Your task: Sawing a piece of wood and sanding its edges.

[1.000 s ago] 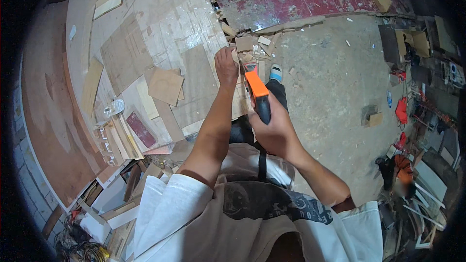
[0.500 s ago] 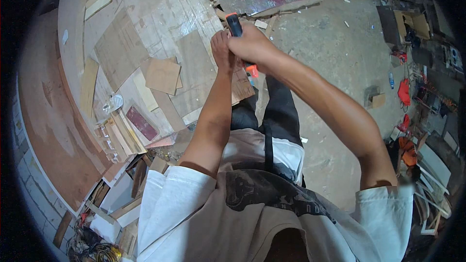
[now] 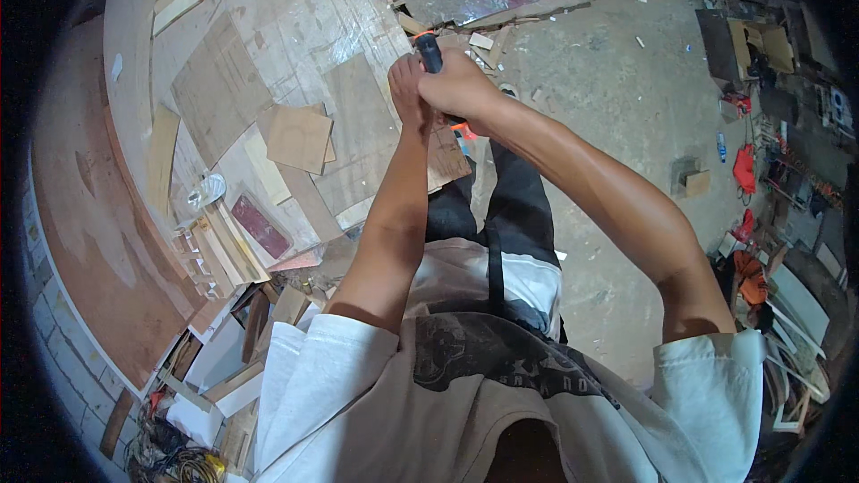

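At the table's right edge, my right hand (image 3: 459,85) is wrapped round a black-and-orange tool (image 3: 430,55). Its black end with an orange rim sticks up past my fingers, and more orange shows under my wrist; the working part is hidden, so I cannot tell its kind. Close beside it, my left hand (image 3: 408,88) is bent over the edge of a wooden board (image 3: 447,159), fingers curled and pressed together. Whatever lies under those fingers is out of sight. The board's corner juts out toward my legs.
The wide worktable (image 3: 300,22) carries thin plywood pieces (image 3: 299,139), a dark red rectangular block (image 3: 260,226) and stacked wood strips (image 3: 224,246). Offcuts (image 3: 291,306) pile up at the near left. Cartons (image 3: 759,45) and clutter line the right wall beyond the concrete floor (image 3: 608,80).
My right hand and the tool's black end have dipped slightly toward me. My left hand stays at almost the same spot on the board's edge.
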Action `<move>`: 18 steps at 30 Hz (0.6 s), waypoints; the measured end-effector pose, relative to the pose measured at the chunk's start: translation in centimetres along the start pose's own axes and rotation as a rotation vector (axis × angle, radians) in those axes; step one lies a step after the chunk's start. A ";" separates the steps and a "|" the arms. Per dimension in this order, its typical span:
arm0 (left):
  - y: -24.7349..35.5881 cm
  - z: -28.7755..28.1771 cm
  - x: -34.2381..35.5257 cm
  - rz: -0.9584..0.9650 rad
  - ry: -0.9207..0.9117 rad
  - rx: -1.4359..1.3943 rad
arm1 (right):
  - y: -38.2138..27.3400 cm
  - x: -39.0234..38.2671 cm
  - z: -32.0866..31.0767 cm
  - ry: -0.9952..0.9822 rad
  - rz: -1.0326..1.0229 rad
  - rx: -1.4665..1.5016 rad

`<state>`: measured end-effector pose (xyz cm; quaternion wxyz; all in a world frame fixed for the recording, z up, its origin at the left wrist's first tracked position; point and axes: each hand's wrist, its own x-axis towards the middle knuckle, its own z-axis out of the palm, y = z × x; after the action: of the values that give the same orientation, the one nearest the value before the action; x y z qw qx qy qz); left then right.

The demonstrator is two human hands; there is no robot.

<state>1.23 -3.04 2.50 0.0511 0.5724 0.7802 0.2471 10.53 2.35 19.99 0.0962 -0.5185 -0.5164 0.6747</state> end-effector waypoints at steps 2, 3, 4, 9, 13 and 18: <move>0.5 0.0 0.1 0.029 0.044 0.002 | 1.1 0.8 -0.5 0.026 -0.029 -0.017; 1.0 0.0 0.1 0.065 0.079 -0.003 | 2.6 1.7 -0.7 0.063 -0.050 -0.030; 0.8 0.3 0.4 0.055 0.082 -0.026 | 4.7 3.6 -0.3 0.094 -0.007 -0.059; 0.4 0.8 -0.1 0.085 0.140 -0.132 | 3.0 4.6 0.2 0.109 0.013 -0.088; 0.0 0.7 -0.6 -0.042 0.138 -0.412 | 0.2 1.9 -0.2 -0.023 0.041 0.041; 0.9 -0.4 -0.1 -0.035 0.093 -0.215 | -1.9 -1.4 -0.9 -0.004 0.000 0.038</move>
<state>1.91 -3.05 3.23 0.0802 0.5379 0.7605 0.3549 11.12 2.83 22.42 0.1049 -0.5152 -0.5035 0.6856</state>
